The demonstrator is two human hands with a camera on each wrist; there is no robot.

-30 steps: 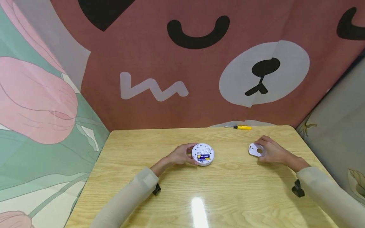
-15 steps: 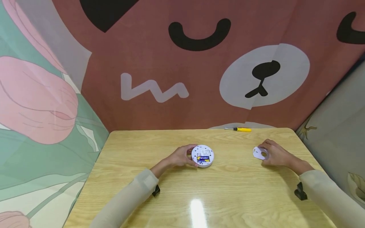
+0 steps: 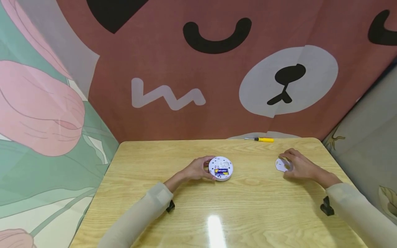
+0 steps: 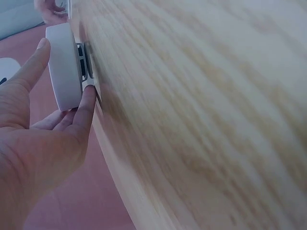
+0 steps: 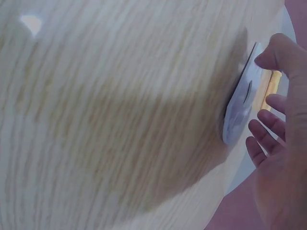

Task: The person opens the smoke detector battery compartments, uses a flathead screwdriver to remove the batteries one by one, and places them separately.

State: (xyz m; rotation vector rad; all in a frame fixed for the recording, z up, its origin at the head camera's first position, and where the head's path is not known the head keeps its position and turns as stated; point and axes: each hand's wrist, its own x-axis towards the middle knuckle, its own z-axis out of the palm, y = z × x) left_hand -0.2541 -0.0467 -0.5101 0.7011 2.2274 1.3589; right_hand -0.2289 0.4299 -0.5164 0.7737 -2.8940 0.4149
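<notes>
On the left of the table's middle, my left hand (image 3: 196, 168) grips a round white smoke detector (image 3: 221, 164) by its rim, thumb on one side and fingers curled on the other. Its upturned back shows a blue and yellow battery (image 3: 221, 172). Dark slots on its underside show in the left wrist view, close to the wood. My right hand (image 3: 299, 167) is over a thin white mounting plate (image 3: 281, 165) with a round hole. In the right wrist view the plate (image 5: 242, 103) lies on the table; my thumb touches its edge, while the relaxed fingers stand apart from it.
A yellow-handled screwdriver (image 3: 264, 140) lies along the table's back edge. The wooden table (image 3: 248, 206) meets a printed cloth (image 3: 173, 124) at the back, with more cloth at both sides. A black camera mount (image 3: 327, 206) hangs below the right sleeve.
The right hand and the mounting plate have shifted a little to the right, and the plate has come to lie on the table. The left hand keeps hold of the smoke detector in place.
</notes>
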